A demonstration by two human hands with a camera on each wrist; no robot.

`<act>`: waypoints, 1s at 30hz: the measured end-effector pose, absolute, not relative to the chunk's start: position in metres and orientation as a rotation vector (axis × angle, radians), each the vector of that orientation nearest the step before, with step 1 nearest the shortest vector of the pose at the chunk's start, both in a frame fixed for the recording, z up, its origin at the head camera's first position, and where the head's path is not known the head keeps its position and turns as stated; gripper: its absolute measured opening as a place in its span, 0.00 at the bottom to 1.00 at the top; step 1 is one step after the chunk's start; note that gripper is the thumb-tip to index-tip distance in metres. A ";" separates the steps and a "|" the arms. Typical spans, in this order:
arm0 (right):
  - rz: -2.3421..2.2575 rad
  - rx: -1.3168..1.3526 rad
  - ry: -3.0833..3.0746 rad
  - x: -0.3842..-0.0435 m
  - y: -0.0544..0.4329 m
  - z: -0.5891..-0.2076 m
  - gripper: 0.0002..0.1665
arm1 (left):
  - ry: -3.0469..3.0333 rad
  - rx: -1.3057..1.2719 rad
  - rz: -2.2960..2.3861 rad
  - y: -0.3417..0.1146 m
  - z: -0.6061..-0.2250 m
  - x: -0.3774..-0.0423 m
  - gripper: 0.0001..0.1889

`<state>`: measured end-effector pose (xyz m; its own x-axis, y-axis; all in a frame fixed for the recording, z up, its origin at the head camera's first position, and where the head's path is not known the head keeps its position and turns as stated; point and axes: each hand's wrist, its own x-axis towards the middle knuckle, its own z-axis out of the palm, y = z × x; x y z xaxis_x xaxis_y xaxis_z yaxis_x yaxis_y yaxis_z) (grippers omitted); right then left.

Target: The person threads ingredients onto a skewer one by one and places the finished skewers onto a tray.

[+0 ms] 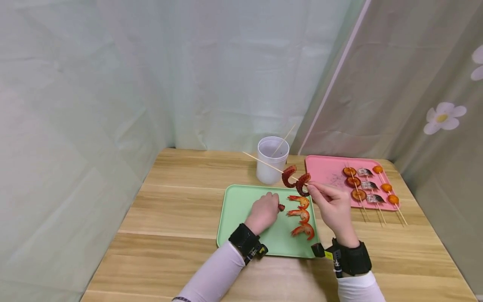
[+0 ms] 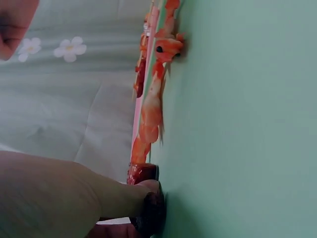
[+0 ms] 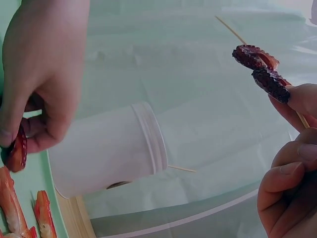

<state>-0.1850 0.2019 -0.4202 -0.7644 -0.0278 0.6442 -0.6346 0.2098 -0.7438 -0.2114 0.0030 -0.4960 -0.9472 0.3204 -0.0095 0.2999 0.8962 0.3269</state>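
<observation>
My right hand pinches a thin wooden skewer above the green tray's far right corner. Threaded on it, close to the fingertips, are two curled, dark red octopus tentacle pieces; the stick's bare end points up and left. Low over the green tray, my left hand pinches another octopus tentacle piece between thumb and fingers, partly hidden by them. To its right three orange shrimp lie in a column on the tray.
Behind the green tray stands a white plastic cup with a skewer leaning in it. At the right, a pink tray carries three loaded skewers, their ends overhanging the wooden table. Curtains hang behind the table.
</observation>
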 end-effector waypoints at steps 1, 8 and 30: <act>1.594 0.611 -1.988 -0.184 0.202 -0.421 0.12 | 2.985 0.473 0.524 0.000 -0.496 -0.210 0.06; 1.607 0.617 -1.974 -0.184 0.201 -0.425 0.12 | 2.727 0.430 0.996 -0.029 -0.489 -0.207 0.08; 1.622 0.660 -1.959 -0.182 0.208 -0.417 0.12 | 1.326 0.057 2.790 -0.106 -0.396 -0.194 0.14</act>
